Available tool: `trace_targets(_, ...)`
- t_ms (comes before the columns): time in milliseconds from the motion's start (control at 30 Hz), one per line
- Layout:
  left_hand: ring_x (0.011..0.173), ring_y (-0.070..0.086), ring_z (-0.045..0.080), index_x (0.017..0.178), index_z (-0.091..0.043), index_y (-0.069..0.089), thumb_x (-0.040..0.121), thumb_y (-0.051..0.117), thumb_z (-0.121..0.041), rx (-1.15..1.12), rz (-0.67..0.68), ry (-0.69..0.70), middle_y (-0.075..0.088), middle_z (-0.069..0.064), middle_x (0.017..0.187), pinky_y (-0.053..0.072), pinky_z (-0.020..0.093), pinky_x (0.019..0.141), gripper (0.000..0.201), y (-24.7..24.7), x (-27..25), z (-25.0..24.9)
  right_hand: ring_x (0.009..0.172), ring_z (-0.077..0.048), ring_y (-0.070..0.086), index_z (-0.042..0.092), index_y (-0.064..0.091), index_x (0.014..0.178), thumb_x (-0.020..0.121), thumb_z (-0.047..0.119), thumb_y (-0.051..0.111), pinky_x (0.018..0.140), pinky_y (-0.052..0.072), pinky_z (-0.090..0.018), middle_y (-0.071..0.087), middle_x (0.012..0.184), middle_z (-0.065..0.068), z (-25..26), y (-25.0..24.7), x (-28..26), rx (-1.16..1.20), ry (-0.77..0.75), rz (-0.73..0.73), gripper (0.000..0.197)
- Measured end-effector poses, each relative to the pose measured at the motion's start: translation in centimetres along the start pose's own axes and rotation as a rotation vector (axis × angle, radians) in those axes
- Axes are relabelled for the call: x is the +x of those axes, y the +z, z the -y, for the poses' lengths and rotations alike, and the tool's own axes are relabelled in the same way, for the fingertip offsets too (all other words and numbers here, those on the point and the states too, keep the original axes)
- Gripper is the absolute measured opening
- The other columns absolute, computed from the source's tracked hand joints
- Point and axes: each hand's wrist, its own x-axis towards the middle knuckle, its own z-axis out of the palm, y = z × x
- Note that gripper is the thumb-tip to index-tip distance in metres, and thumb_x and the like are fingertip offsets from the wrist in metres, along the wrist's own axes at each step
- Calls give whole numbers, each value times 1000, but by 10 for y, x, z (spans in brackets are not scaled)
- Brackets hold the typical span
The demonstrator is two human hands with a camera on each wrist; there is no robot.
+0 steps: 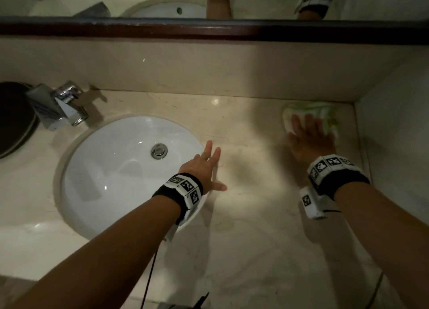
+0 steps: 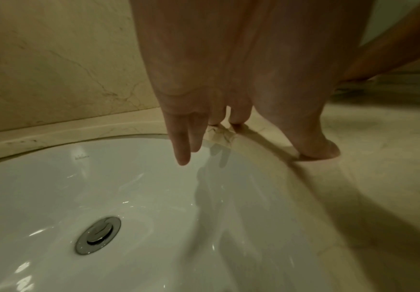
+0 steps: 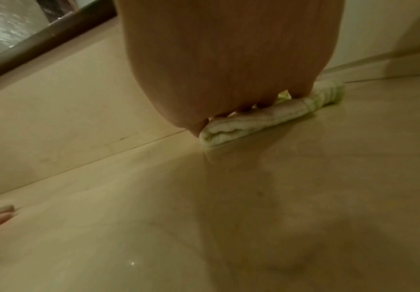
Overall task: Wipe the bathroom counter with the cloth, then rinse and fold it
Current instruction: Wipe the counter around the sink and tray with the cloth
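Note:
A folded white and pale green cloth (image 1: 311, 112) lies flat in the far right corner of the beige marble counter (image 1: 255, 215). My right hand (image 1: 308, 136) presses on it with straight, spread fingers; in the right wrist view the cloth (image 3: 248, 122) shows under the palm (image 3: 228, 59). My left hand (image 1: 206, 164) rests open on the counter at the right rim of the white sink (image 1: 111, 169). In the left wrist view, two fingers (image 2: 186, 142) hang over the basin (image 2: 103, 197) and the thumb (image 2: 313, 146) touches the counter.
A chrome faucet (image 1: 67, 104) stands behind the sink at left, with a dark round object (image 1: 14, 118) at the far left edge. A mirror with a dark wooden frame (image 1: 209, 28) runs along the back. A wall (image 1: 394, 122) bounds the counter on the right.

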Motion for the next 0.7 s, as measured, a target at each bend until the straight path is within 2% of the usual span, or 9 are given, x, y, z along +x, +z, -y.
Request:
trace_targets(233,137,36,23,153,-29,-10,78,66,-63,-52,-11,5,-30,-5,156,44,41,102,112,0,-3,1,147,-30,-19,35,-12,152,101,46,13,114,-6,-62,-21,160,-4,33,3,1,91,124,10,57)
trace_targets(300,133,42,23,153,-30,-9,78,65,-63,-80,-15,19,-30,-6,156,45,40,101,111,0,-4,2,147,-31,-19,34,-12,152,101,46,15,114,-6,-64,-21,160,-5,48,5,1,74,84,5,58)
trace_targets(400,132,42,21,153,-32,-10,78,64,-64,-106,-29,39,-31,-10,155,45,39,100,109,3,-6,5,147,-31,-18,35,-11,152,102,44,16,115,-5,-62,-20,161,-5,80,12,-8,33,-48,7,58)
trace_targets(467,137,36,21,152,-33,-10,78,63,-66,-110,-43,60,-31,-12,155,43,41,103,109,7,-5,7,147,-30,-19,36,-9,152,101,44,18,116,-6,-59,-19,161,-4,100,21,-20,21,-151,1,58)
trace_targets(600,149,6,18,151,-36,-11,77,60,-70,-120,-64,88,-30,-15,155,33,45,112,108,13,-1,16,147,-28,-17,37,-4,153,101,43,20,116,-4,-61,-17,162,-1,109,39,-42,-29,-307,-54,57)
trace_targets(700,149,-1,18,153,-36,-5,82,56,-68,-100,-87,111,-23,-15,157,30,44,114,99,10,-3,24,148,-29,-11,36,-2,153,101,41,20,114,2,-62,-12,162,-3,104,50,-57,-100,-380,-90,57)
